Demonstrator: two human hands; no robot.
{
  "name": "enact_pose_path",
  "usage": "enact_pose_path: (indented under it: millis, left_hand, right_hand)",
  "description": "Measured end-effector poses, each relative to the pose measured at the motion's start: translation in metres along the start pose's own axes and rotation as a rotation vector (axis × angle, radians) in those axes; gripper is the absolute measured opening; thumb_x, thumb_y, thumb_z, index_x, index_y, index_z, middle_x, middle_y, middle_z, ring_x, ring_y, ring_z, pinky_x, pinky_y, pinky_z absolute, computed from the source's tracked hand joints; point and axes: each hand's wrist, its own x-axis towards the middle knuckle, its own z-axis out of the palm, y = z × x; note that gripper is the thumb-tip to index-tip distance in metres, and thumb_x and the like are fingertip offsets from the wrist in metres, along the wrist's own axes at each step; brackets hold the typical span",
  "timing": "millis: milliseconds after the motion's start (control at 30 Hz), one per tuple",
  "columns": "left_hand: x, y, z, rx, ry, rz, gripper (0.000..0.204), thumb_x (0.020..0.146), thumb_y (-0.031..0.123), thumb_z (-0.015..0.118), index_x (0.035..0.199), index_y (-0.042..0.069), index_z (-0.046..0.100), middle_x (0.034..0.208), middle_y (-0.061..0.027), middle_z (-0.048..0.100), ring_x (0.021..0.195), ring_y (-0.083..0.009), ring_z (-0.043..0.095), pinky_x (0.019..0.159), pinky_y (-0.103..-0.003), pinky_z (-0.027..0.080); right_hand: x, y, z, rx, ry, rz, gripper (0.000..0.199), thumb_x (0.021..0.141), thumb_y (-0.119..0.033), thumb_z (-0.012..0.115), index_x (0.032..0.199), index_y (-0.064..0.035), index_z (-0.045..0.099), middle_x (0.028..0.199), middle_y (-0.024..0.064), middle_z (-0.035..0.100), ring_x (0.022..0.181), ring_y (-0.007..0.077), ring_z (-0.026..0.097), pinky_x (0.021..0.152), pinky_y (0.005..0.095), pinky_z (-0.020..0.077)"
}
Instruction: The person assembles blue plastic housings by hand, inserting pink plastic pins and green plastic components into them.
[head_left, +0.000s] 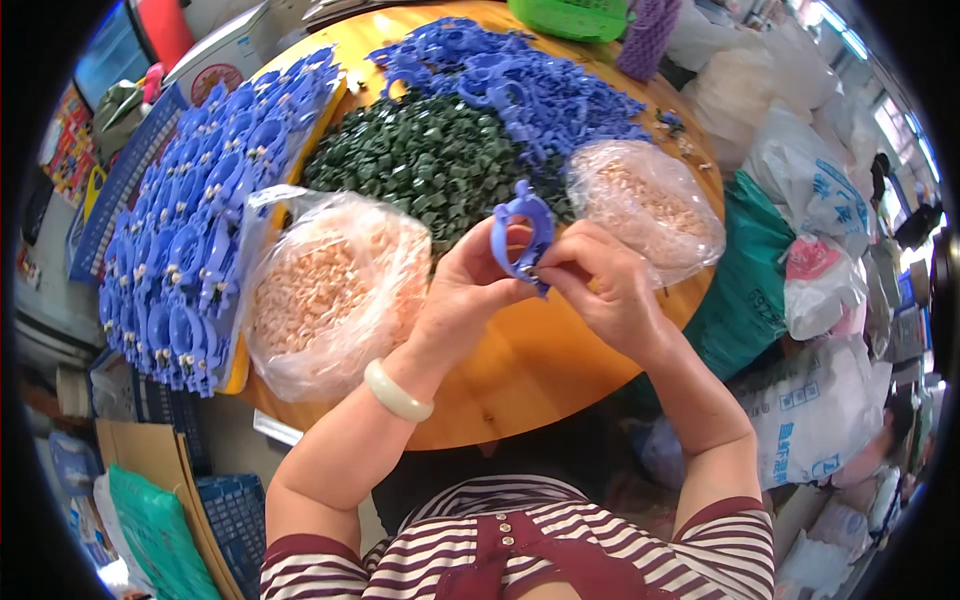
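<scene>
Both forearms came up from the lower edge and bent inward at the elbows, bringing the hands together over the near middle of the round yellow table (520, 375). The left hand (468, 282), below which a pale bangle (397, 392) circled the wrist, gripped a blue ring-shaped piece (541, 225) by its left side, thumb underneath and fingers curled behind, so that it stood roughly upright above the tabletop. The right hand (608, 285) was closed in a pinch, thumb and forefinger on the ring's lower right edge; a bit of something at those fingertips was too small to make out. Beside the left forearm sat an open clear bag (330, 290) heaped with small peach-coloured pieces, and beyond the right hand lay a second clear bag (645, 205) of similar pieces. Past the hands spread a mound of dark green pieces (415, 150), touching a pile of blue parts (500, 75) behind it. Along the left, a yellow-edged board (238, 370) carried close rows of blue pieces (190, 230), reaching out past the table's rim. A bright green basket (570, 15) stood at the far edge. Bare wood showed below the hands, between the left bag and the right-hand rim, where the table curved close to the striped shirt (600, 535); a teal bag (745, 280) crowded that rim from outside.
</scene>
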Motion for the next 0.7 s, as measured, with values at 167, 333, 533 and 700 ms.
enact_pose_path:
  millis: [167, 333, 533, 700]
  left_hand:
    - [0.001, -0.003, -0.004, -0.082, -0.003, -0.014, 0.051, 0.073, -0.004, 0.069, 0.121, 0.003, 0.049, 0.111, -0.0063, 0.058, 0.102, -0.0176, 0.057, 0.086, -0.033, 0.05]
    - [0.004, 0.0, -0.004, -0.139, -0.01, -0.039, 0.05, 0.075, -0.003, 0.067, 0.121, 0.003, 0.049, 0.11, -0.0073, 0.058, 0.104, -0.0228, 0.058, 0.087, -0.038, 0.05]
    - [0.005, -0.003, -0.007, -0.148, 0.014, -0.089, 0.049, 0.075, -0.002, 0.066, 0.121, 0.004, 0.05, 0.111, -0.0073, 0.058, 0.105, -0.0244, 0.058, 0.087, -0.037, 0.049]
    - [0.005, -0.002, -0.011, -0.162, 0.012, -0.094, 0.047, 0.075, -0.004, 0.064, 0.12, 0.005, 0.052, 0.112, -0.0079, 0.057, 0.105, -0.0252, 0.058, 0.087, -0.038, 0.05]
  right_hand:
    - [0.0, 0.016, -0.012, 0.107, -0.032, -0.019, 0.007, 0.084, -0.007, 0.062, 0.089, -0.0016, 0.063, 0.078, 0.006, 0.058, 0.072, 0.0128, 0.056, 0.061, 0.0231, 0.0435]
    - [0.006, 0.087, -0.06, -0.134, 0.148, 0.394, 0.015, 0.084, -0.008, 0.059, 0.096, -0.0014, 0.064, 0.086, 0.0084, 0.065, 0.076, 0.0167, 0.062, 0.07, 0.0268, 0.0467]
    - [0.004, 0.127, -0.091, -0.706, -0.104, 0.331, 0.024, 0.079, -0.016, 0.061, 0.1, -0.0073, 0.066, 0.095, 0.0131, 0.066, 0.087, 0.0275, 0.063, 0.076, 0.0355, 0.0481]
    - [0.011, 0.131, -0.089, -0.561, -0.036, 0.465, 0.025, 0.078, -0.013, 0.062, 0.102, -0.0057, 0.066, 0.094, 0.0142, 0.066, 0.086, 0.0261, 0.064, 0.076, 0.0327, 0.0482]
